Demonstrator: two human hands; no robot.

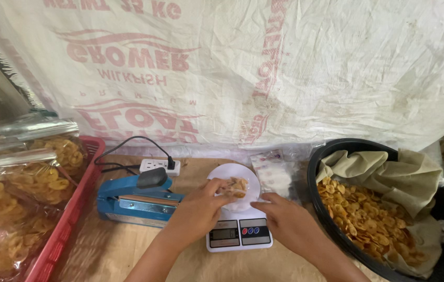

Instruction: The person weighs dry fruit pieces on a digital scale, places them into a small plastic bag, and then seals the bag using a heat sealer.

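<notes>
Both hands [201,206] outstretched, fingers pinching bag [234,186]

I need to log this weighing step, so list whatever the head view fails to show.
- Scale display: too small to read.
- Chips on the scale plate: partly covered by the left hand.
- Red crate: cut off by the left edge.
- Black tub: cut off at the lower right; cloth hides part of its chips.
- Right hand: palm hidden, grip unclear.

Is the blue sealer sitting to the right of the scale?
No, the blue sealer sits left of the scale, beside the red basket.
</notes>
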